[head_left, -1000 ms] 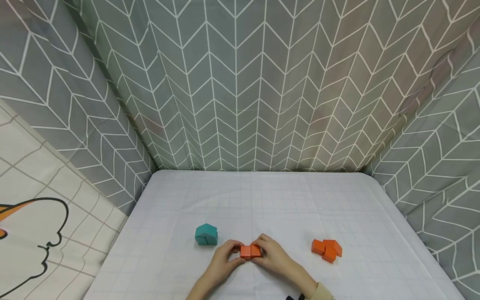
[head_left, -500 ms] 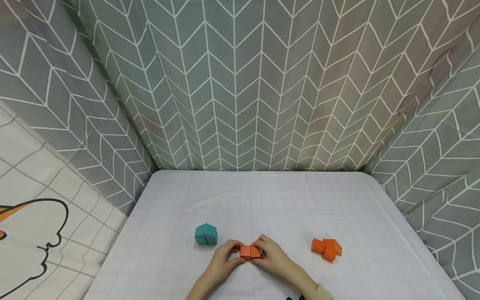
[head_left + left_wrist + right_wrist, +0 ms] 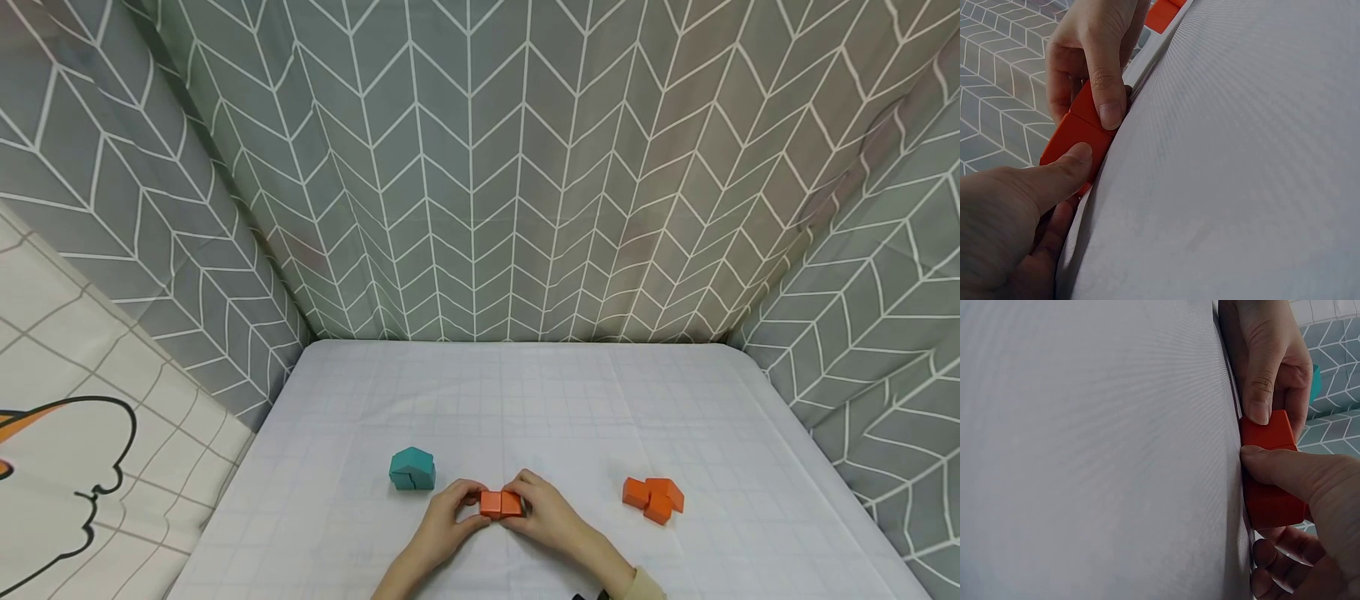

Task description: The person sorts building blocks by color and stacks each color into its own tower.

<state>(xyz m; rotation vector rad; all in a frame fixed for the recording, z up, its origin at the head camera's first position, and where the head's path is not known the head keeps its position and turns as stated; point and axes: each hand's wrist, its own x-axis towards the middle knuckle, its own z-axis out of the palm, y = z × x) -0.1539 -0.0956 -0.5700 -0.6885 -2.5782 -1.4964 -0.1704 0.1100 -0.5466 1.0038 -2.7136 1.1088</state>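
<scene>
Two orange blocks stand side by side near the table's front in the head view. My left hand (image 3: pixel 447 523) pinches the left orange block (image 3: pixel 491 503) between thumb and fingers. The right orange block (image 3: pixel 511 504) is pinched the same way by my right hand (image 3: pixel 553 517). In the left wrist view a thin seam shows where the orange block (image 3: pixel 1075 142) near my left thumb meets its neighbour. Seen from the right wrist, my right thumb (image 3: pixel 1272 464) lies across the blocks' front, and a red-orange block face (image 3: pixel 1274 506) shows below it.
A teal cluster of blocks (image 3: pixel 412 469), seamed on its front, stands left of my hands. Several more orange blocks (image 3: pixel 654 500) sit together to the right. The white cloth-covered table (image 3: pixel 525 400) backs onto a grey chevron curtain (image 3: pixel 495 208).
</scene>
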